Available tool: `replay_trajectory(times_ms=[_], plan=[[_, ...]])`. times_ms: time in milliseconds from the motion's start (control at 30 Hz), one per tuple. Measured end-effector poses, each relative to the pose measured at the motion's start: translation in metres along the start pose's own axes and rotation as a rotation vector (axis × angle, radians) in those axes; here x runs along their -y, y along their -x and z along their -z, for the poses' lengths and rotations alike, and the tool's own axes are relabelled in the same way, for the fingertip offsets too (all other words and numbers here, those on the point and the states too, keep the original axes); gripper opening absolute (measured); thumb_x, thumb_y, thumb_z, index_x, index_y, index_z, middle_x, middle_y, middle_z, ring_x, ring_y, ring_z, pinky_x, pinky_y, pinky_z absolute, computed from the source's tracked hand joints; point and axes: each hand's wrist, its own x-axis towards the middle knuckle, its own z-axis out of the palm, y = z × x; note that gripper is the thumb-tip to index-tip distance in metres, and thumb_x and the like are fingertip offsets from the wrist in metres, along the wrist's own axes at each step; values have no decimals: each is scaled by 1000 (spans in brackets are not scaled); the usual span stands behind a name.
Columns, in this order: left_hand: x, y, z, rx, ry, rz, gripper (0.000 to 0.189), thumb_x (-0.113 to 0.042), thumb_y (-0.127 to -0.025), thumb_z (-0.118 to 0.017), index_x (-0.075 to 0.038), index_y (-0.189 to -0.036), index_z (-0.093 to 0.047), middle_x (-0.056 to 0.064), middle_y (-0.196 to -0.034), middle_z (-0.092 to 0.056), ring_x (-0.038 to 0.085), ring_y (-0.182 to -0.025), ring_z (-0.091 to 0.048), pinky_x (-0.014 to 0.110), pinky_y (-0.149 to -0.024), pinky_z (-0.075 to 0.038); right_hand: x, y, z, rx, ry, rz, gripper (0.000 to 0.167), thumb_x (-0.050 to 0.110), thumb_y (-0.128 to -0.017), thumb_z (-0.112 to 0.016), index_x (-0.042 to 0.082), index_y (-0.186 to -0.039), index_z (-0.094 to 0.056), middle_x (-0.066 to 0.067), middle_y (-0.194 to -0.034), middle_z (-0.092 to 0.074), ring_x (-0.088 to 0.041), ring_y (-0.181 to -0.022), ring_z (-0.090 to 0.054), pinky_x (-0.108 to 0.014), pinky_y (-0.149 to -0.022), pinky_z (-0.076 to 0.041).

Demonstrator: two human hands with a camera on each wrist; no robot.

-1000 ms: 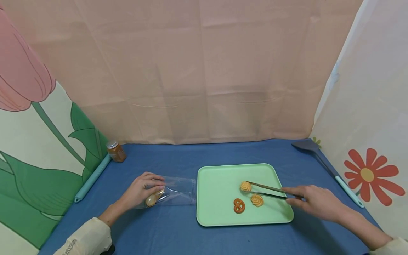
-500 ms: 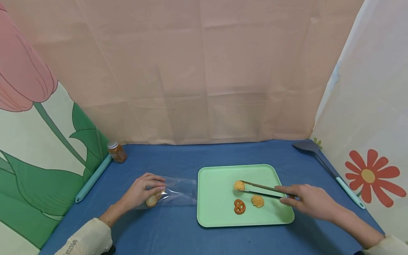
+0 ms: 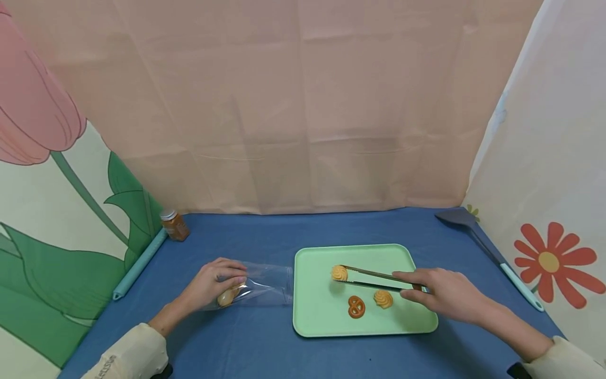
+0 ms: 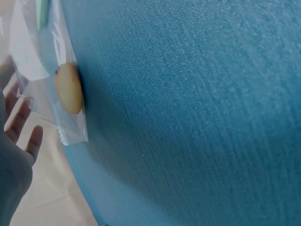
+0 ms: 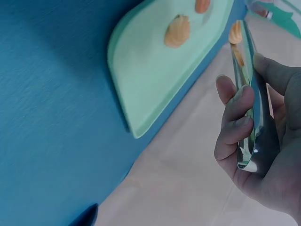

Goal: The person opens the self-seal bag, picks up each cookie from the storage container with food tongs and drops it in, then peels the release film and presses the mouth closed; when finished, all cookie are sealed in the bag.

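Hands well apart. We see the right hand (image 3: 442, 292) gripping metal tongs (image 3: 379, 275); piped swirl cookie (image 3: 339, 272) in their tips above the tray (image 3: 322, 322), at that hand's nine o'clock, the left hand's (image 3: 219, 279) three. Left touches a clear bag (image 3: 267, 284); pinching, we cannot tell.

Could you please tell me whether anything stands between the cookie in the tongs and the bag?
Only the left rim of the tray lies between the cookie and the bag; the tongs seem to hold the cookie above the tray.
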Motion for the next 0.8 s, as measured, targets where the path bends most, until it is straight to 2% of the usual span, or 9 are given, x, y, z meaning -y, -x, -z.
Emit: replay_trajectory(times_ms=[100,167,267,700,800], plan=[[0,0,0,2,4,7,18,-34,-95,-69,-28,-108,-79,-12,-119,-72,14,-117,-62,47,-93,-53,6,-4,0,-11,9,32,45,49,-97,-62,28,-136,-64,18,-92,-67,9,-66,-46,-20,-50,-35],[0,0,0,2,9,9,18,-34,-95,-69,-28,-108,-79,-12,-119,-72,15,-117,-62,47,-94,-53,10,-7,-1,-17,15,57,44,48,-97,-61,28,-136,-65,22,-82,-58,8,-62,-43,-20,-50,-34],[1,0,-1,2,11,10,19,-34,-95,-69,-27,-109,-79,-12,-119,-72,15,-117,-63,48,-95,-53,17,-12,-4,-18,16,91,43,47,-98,-61,28,-136,-65,24,-77,-53,7,-58,-39,-19,-49,-32],[1,3,-1,-12,14,-17,18,-26,-94,-70,-27,-110,-79,-11,-120,-72,16,-118,-64,47,-96,-53,40,-36,-14,-23,23,200,38,41,-97,-65,28,-133,-67,20,-74,-51,7,-56,-39,-19,-47,-32],[0,4,-1,-11,19,-18,18,-25,-94,-70,-26,-110,-79,-9,-120,-72,16,-118,-63,47,-96,-53,44,-41,-15,-15,23,204,38,39,-97,-66,28,-133,-67,20,-74,-52,7,-57,-40,-19,-47,-33]])
